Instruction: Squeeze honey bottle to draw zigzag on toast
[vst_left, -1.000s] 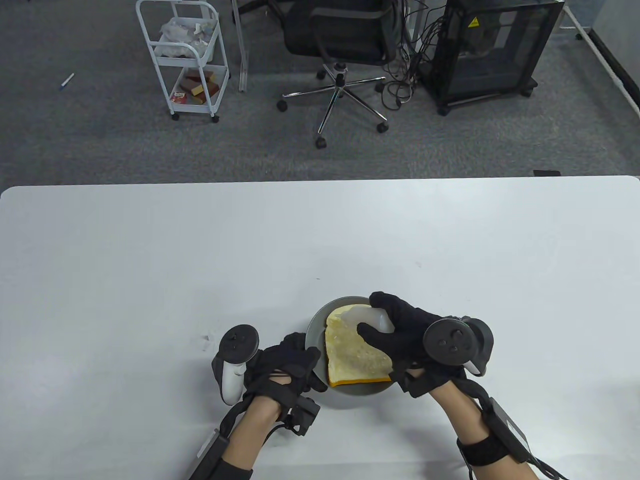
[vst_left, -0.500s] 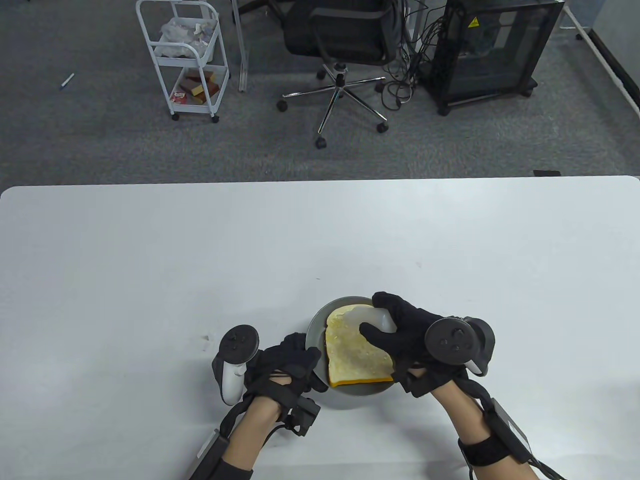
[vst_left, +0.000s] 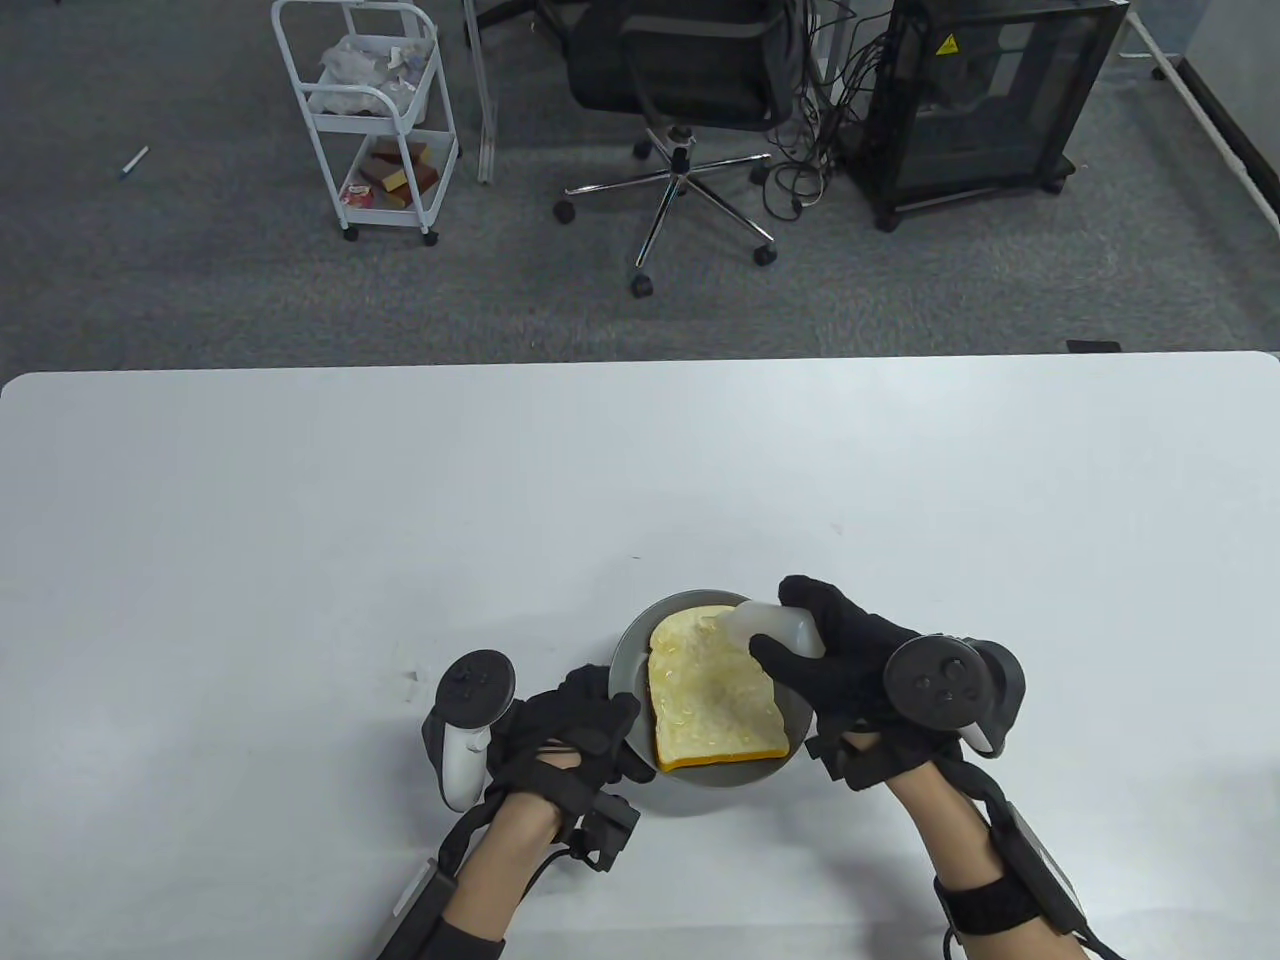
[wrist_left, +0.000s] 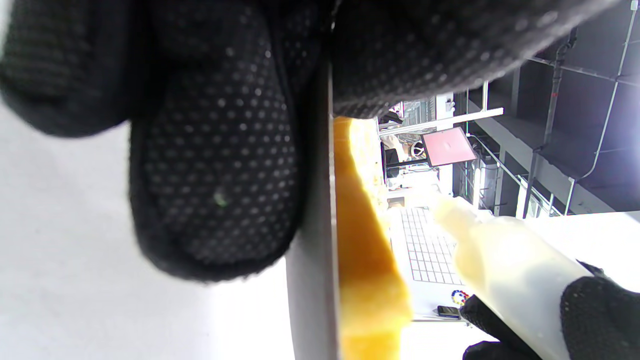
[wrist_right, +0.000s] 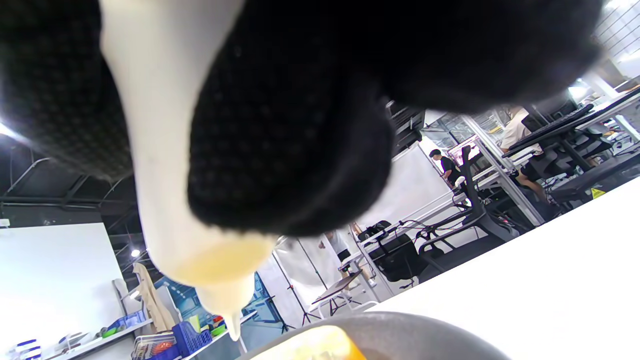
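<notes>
i'm gripping the honey bottle (vst_left: 775, 630) in my right hand (vst_left: 850, 670), tilting its nozzle over the toast (vst_left: 710, 705), while my left hand (vst_left: 575, 730) is pinching the plate (vst_left: 625, 660) rim on the tabletop (vst_left: 300, 550).

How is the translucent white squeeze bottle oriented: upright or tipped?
Tipped: the translucent white squeeze bottle, gripped by the right hand, points its nozzle down-left over the yellow toast slice.

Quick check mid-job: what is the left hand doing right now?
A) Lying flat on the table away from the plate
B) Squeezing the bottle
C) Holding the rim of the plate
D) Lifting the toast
C: the left hand grips the rim of the plate, while the right hand holds the bottle over the toast.
</notes>
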